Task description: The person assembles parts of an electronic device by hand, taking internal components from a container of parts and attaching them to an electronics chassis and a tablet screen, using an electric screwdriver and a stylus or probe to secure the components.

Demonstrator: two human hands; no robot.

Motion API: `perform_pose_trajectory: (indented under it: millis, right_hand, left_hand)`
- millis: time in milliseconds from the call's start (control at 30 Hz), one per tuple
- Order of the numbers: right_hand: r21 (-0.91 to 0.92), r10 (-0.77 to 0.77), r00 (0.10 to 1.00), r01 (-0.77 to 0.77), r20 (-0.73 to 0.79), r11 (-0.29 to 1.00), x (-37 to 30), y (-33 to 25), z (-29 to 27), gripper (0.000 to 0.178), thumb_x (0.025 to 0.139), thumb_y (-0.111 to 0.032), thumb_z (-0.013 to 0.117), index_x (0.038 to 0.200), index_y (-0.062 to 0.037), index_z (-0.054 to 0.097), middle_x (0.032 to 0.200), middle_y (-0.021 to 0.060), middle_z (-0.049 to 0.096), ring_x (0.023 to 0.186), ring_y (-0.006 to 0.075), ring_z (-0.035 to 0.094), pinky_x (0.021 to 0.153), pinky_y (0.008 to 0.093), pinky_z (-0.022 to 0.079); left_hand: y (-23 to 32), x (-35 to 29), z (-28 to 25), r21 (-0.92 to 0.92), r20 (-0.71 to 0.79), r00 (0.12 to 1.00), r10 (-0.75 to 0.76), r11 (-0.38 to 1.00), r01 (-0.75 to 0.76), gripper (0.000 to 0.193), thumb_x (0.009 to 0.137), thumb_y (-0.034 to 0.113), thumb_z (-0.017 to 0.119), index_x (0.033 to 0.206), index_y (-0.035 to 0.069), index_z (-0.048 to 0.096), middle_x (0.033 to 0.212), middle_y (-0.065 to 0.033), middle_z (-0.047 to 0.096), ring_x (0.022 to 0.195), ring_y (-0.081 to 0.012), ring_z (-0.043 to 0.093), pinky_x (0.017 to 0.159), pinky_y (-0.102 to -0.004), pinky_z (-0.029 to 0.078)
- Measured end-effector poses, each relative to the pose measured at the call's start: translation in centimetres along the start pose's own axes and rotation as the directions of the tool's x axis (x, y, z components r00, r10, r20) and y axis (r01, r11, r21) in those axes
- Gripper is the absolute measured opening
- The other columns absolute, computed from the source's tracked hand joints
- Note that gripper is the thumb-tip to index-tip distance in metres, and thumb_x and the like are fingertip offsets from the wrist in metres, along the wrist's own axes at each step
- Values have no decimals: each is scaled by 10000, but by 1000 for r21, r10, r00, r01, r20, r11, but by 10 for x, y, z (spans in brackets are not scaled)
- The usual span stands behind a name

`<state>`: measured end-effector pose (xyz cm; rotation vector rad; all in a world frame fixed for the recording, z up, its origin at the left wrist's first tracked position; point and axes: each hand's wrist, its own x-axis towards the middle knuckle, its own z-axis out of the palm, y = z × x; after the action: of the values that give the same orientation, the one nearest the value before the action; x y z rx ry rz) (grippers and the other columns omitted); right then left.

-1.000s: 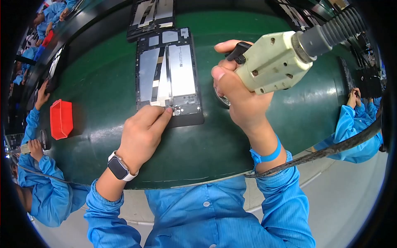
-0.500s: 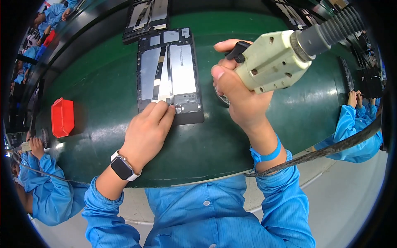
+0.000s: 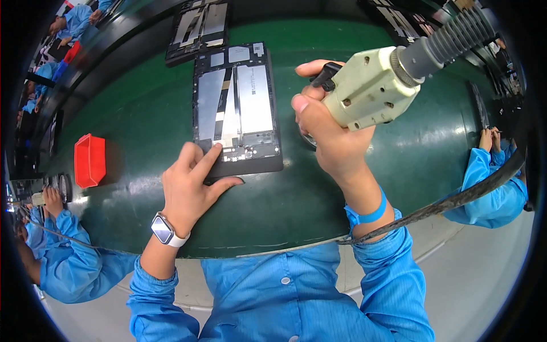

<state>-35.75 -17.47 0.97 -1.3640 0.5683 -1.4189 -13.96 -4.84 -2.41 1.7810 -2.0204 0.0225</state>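
Note:
An opened tablet [image 3: 254, 108] lies on the green work surface in front of me, with silver battery panels, a slanting ribbon cable and a dark frame. At its lower left, my left hand [image 3: 189, 176] touches the board area with an extended fingertip. The thumb is spread near the lower edge, and the hand grips nothing. To the right of the tablet, my right hand [image 3: 336, 131] is wrapped round a pale green handheld tool [image 3: 367, 88] with a black lever and a grey ribbed sleeve. The tool's lower end is mostly hidden behind my hand; a bit of round rim shows.
Beyond this tablet sits another opened tablet [image 3: 199, 25]. A red bin [image 3: 90, 161] stands at the left. From the right, a thick dark cable [image 3: 456, 202] crosses over my right forearm. Co-workers in blue work at the left and right [image 3: 493, 182].
My left hand has shifted left and its thumb has spread out, uncovering more of the tablet's lower board. The right hand keeps its hold on the tool, almost unmoved.

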Motion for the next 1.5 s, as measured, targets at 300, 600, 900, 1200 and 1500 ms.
perform_pose_trajectory:
  millis: [300, 600, 900, 1200, 1500]
  right_hand:
    - [3, 78, 997, -78, -6, 997, 3, -1, -19, 358, 789, 29, 737, 1118, 13, 598, 1073, 64, 673, 757, 35, 567, 691, 212, 499]
    - [55, 86, 996, -84, -28, 995, 0, 5, -12, 351, 792, 53, 729, 1105, 6, 575, 1095, 80, 669, 752, 38, 587, 687, 211, 500]
    - [48, 117, 993, -118, 19, 992, -1, 7, -15, 346, 797, 69, 716, 1106, 2, 576, 1078, 77, 669, 740, 36, 562, 666, 207, 490]
    - [37, 112, 994, -112, 0, 993, 12, 4, -33, 404, 793, 105, 686, 1144, 2, 516, 1083, 105, 622, 742, 48, 542, 649, 216, 482]
    - [50, 172, 980, -168, -96, 984, 32, 15, -62, 333, 826, 49, 603, 1155, 74, 557, 691, 52, 564, 544, 119, 514, 524, 279, 429]
  left_hand:
    - [9, -1, 4, 39, -57, 998, 17, 999, -15, 707, 613, 478, 891, 1140, 49, 699, 760, -49, 486, 570, -227, 563, 501, -337, 471]
    - [11, -83, -31, 84, -127, 965, -230, 967, 241, 616, 626, 324, 924, 1098, -5, 704, 721, -113, 512, 570, -255, 547, 505, -357, 435]
    - [-73, -40, -39, 251, -263, 909, -322, 887, 387, 506, 755, 328, 850, 1086, -23, 702, 820, -161, 573, 677, -357, 606, 596, -406, 486]
    - [-213, 44, -56, 458, -113, 927, -357, 810, 368, 326, 896, 283, 695, 1137, 66, 723, 951, -174, 662, 884, -385, 652, 752, -467, 523]
    - [-254, 106, -20, 377, -385, 741, -550, 639, 670, 285, 947, 235, 600, 1182, 131, 721, 1067, -193, 713, 995, -394, 677, 853, -469, 540]
